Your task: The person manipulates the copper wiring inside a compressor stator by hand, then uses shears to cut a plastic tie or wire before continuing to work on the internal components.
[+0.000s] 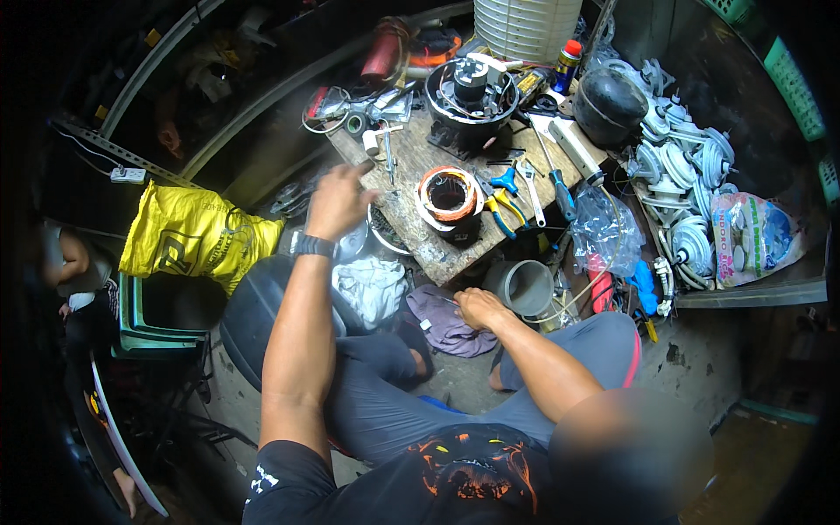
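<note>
My left hand (339,203), with a dark watch on the wrist, is over the left edge of the wooden work board (411,223). Its fingers are stretched out and hold nothing I can see. A white T-shaped piece (378,140) lies just beyond it. My right hand (481,309) is low, above a grey-purple cloth (451,328), its fingers curled together around something thin I cannot make out. On the board stands a motor stator (448,199) with copper windings. Beside it lie yellow-blue pliers (507,213), an adjustable wrench (532,188) and a screwdriver (562,188).
An open motor housing (472,114) stands at the back of the board. A grey bucket (528,289) is right of my right hand. White rags (369,289) lie below the board. Pale motor parts (678,162) are heaped at right; a yellow sack (197,232) sits at left.
</note>
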Action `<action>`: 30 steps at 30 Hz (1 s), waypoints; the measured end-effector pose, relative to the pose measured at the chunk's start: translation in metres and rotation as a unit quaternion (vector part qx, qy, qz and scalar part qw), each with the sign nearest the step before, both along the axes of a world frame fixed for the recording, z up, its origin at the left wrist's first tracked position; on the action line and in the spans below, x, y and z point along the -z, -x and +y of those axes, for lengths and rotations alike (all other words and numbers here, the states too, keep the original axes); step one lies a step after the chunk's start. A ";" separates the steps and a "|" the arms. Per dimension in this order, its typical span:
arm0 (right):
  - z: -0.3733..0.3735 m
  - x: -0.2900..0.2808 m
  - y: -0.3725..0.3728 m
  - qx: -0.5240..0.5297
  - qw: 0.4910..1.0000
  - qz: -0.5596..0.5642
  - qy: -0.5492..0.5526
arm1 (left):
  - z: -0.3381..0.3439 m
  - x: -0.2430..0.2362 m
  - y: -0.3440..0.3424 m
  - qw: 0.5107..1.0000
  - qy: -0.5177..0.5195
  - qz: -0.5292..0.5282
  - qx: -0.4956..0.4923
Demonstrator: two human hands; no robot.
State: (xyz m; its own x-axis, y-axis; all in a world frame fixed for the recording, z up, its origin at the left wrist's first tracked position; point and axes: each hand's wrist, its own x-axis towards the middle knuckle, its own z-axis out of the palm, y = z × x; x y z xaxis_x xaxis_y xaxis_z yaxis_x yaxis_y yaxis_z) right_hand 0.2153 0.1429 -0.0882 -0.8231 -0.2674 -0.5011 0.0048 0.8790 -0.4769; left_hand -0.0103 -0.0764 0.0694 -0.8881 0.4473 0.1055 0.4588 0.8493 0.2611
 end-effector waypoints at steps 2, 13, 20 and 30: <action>-0.001 -0.008 0.002 0.012 1.000 -0.013 -0.009 | 0.037 0.000 -0.022 0.979 -0.128 -0.031 0.153; 0.103 -0.150 0.110 0.183 0.899 0.289 0.273 | 0.063 0.030 -0.038 0.946 -0.241 -0.132 0.174; 0.109 -0.123 0.134 0.136 0.904 0.158 0.373 | 0.075 0.054 -0.052 0.936 -0.330 -0.051 0.115; 0.102 -0.136 0.143 0.057 0.963 0.182 0.190 | 0.074 0.049 -0.045 0.942 -0.290 -0.118 0.120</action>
State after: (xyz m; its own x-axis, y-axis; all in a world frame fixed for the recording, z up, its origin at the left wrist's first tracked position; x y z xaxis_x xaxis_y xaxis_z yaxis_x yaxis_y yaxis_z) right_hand 0.0724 0.2449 0.0480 -0.9605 -0.2720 -0.0585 -0.1366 0.6443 -0.7524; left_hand 0.0343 -0.0020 0.0206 -0.7978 0.5664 0.2064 0.4906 0.4111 0.7683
